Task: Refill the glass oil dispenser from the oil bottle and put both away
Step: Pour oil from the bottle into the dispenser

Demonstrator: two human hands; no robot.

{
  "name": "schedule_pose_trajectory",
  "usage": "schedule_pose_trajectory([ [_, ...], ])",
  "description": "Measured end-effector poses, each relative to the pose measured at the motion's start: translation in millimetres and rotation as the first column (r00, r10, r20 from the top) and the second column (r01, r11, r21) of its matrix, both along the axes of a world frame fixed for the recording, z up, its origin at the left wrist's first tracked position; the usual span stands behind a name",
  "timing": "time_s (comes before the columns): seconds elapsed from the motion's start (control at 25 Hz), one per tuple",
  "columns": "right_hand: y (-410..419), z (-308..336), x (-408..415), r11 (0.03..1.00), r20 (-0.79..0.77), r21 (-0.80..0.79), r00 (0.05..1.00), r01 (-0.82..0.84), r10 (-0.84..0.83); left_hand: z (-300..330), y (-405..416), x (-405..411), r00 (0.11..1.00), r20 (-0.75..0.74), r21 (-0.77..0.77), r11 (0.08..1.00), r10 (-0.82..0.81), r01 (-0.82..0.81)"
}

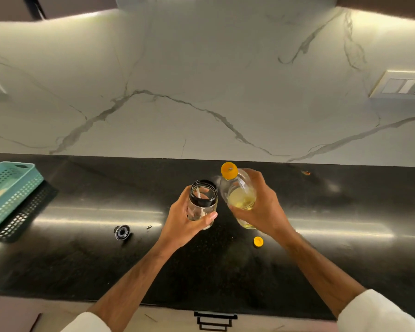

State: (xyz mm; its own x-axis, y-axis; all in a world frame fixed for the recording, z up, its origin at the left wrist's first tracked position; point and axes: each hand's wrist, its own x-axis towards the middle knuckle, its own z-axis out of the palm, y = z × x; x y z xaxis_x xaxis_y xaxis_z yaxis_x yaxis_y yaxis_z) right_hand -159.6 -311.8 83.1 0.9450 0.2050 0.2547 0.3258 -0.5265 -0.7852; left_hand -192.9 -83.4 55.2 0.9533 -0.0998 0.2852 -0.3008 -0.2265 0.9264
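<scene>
Partly hidden (fingers): dispenser (203,202); bottle (237,190)

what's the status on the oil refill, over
Left hand holds open glass dispenser. Right hand holds oil bottle, uncapped, beside it. No pour visible. Both caps on counter, nothing blocking.

Both hands (189,219) (261,207) raised, fingers curled, gripping.

Black countertop (82,259), grey-veined white marble backsplash (201,80), teal perforated basket (7,190), yellow cap (258,241).
</scene>
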Motion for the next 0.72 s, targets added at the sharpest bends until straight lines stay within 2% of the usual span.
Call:
schedule_pose_trajectory([
  [0.2,-21,52,14,0.974,0.090,-0.225,0.994,-0.038,0.060,23,-6,-2,0.998,0.049,-0.033,0.999,0.029,-0.028],
  [0.28,-26,69,17,0.950,0.131,-0.311,0.987,-0.045,0.089,30,-7,-3,0.999,0.045,-0.117,0.993,0.005,0.000],
  [0.36,-28,85,17,0.926,0.167,-0.374,0.977,-0.058,0.129,39,-8,-6,0.998,0.028,-0.265,0.962,-0.057,0.062],
  [0.48,-26,114,10,0.899,0.237,-0.437,0.959,-0.035,0.153,64,-10,-11,0.989,0.000,-0.395,0.908,-0.150,0.138],
  [0.72,-6,171,-19,0.878,0.329,-0.478,0.931,0.017,0.161,117,3,-18,0.941,0.095,-0.491,0.808,-0.324,0.327],
])
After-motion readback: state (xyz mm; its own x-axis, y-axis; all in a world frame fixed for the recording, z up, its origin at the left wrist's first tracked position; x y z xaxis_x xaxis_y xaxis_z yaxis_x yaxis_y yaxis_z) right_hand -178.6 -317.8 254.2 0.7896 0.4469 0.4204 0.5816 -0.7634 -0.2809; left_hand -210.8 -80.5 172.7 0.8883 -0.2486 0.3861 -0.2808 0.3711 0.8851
